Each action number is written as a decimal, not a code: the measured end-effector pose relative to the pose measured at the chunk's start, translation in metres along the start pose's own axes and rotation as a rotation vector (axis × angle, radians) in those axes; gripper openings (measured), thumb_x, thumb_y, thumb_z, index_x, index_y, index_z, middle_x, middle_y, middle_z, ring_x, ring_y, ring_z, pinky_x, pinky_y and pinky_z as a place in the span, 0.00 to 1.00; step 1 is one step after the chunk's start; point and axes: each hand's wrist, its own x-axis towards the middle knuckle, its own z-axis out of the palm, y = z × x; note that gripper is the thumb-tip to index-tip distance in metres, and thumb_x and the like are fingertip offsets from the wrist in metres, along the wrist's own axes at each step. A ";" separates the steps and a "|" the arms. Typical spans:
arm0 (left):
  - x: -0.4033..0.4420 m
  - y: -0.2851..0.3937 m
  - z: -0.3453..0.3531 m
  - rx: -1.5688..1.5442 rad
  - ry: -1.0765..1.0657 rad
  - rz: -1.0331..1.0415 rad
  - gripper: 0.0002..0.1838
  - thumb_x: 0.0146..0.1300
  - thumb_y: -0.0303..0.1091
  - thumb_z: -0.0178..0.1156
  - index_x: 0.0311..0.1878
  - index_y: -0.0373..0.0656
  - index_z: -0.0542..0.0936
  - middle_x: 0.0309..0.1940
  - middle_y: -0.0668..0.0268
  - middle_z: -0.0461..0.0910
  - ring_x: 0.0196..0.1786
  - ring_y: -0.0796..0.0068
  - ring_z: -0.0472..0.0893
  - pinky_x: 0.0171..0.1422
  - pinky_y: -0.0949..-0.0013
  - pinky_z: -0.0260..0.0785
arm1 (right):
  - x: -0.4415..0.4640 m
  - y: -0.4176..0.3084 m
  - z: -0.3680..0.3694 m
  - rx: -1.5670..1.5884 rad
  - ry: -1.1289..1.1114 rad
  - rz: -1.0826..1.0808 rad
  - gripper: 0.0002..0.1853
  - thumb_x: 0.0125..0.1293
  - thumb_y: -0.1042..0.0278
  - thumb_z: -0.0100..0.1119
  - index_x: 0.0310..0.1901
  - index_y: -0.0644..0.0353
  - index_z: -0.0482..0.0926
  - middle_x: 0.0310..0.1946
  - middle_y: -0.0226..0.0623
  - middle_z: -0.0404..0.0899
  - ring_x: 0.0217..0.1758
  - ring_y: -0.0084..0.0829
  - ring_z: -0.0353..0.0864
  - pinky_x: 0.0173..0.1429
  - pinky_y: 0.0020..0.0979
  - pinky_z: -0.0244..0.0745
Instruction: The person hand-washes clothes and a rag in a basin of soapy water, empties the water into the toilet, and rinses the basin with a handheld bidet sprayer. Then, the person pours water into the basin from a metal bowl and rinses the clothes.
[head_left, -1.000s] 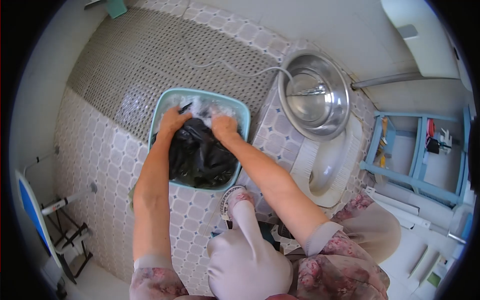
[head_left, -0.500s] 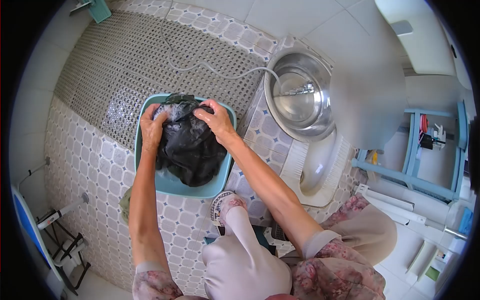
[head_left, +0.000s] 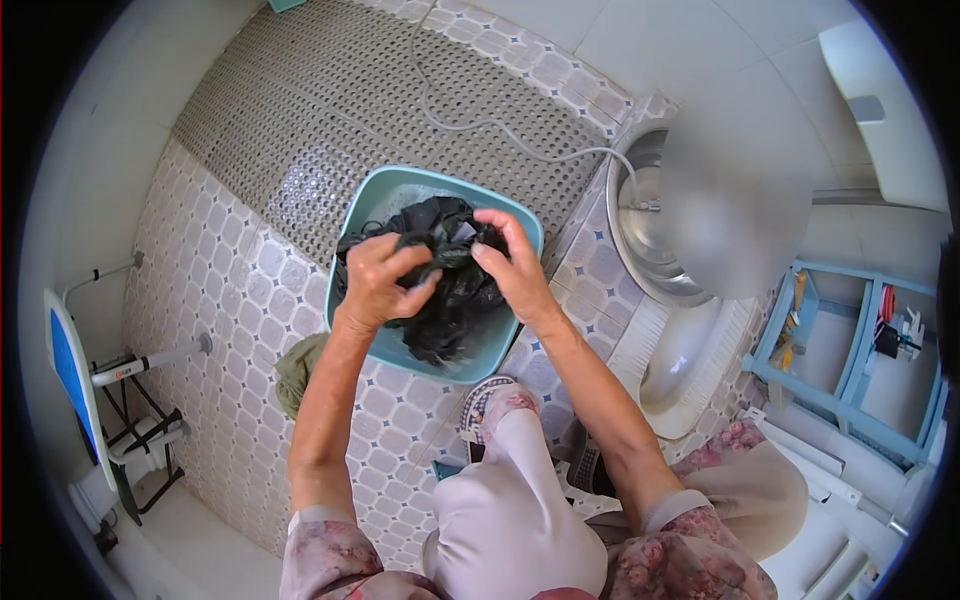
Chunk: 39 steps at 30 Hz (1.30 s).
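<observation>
A wet black garment lies bunched in a light teal plastic basin on the tiled floor. Its exact kind cannot be made out. My left hand has its fingers curled on a fold of the dark cloth at the garment's left side. On the right side, my right hand pinches another part between thumb and fingers. Some water shows inside the basin around the cloth.
A grey perforated mat covers the floor behind the basin. To the right are a steel bowl with a hose, a squat toilet and a blue rack. An olive cloth lies left of the basin.
My left hand has moved across the garment toward its middle and turned over. The cloth has spread lower in the basin and the suds on top no longer show. The view has shifted.
</observation>
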 end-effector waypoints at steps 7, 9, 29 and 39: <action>-0.047 -0.006 0.000 0.148 -0.193 -0.011 0.24 0.41 0.38 0.72 0.46 0.47 0.82 0.34 0.58 0.75 0.32 0.55 0.75 0.38 0.58 0.70 | -0.007 0.010 0.056 -0.644 0.094 -0.165 0.31 0.66 0.48 0.61 0.68 0.49 0.69 0.71 0.58 0.54 0.68 0.63 0.57 0.72 0.55 0.54; -0.053 -0.005 -0.007 0.150 -0.210 -0.044 0.30 0.44 0.41 0.71 0.54 0.47 0.80 0.41 0.54 0.75 0.40 0.50 0.75 0.46 0.54 0.70 | 0.000 0.030 0.056 -0.709 0.084 -0.316 0.29 0.67 0.50 0.59 0.67 0.49 0.69 0.70 0.56 0.55 0.67 0.63 0.58 0.71 0.56 0.55; -0.088 -0.046 0.042 0.546 -0.341 -0.268 0.42 0.44 0.31 0.71 0.68 0.60 0.69 0.53 0.59 0.76 0.50 0.60 0.77 0.50 0.61 0.67 | 0.009 0.121 0.066 -1.310 -0.023 -0.302 0.43 0.60 0.39 0.61 0.71 0.54 0.61 0.72 0.43 0.57 0.73 0.57 0.55 0.68 0.57 0.59; -0.052 -0.097 0.062 0.371 -0.538 -0.679 0.14 0.50 0.32 0.61 0.40 0.41 0.78 0.38 0.47 0.84 0.46 0.45 0.83 0.50 0.50 0.75 | 0.080 0.117 0.058 -1.044 -0.252 0.349 0.27 0.61 0.48 0.62 0.55 0.59 0.78 0.47 0.54 0.82 0.54 0.55 0.79 0.56 0.48 0.76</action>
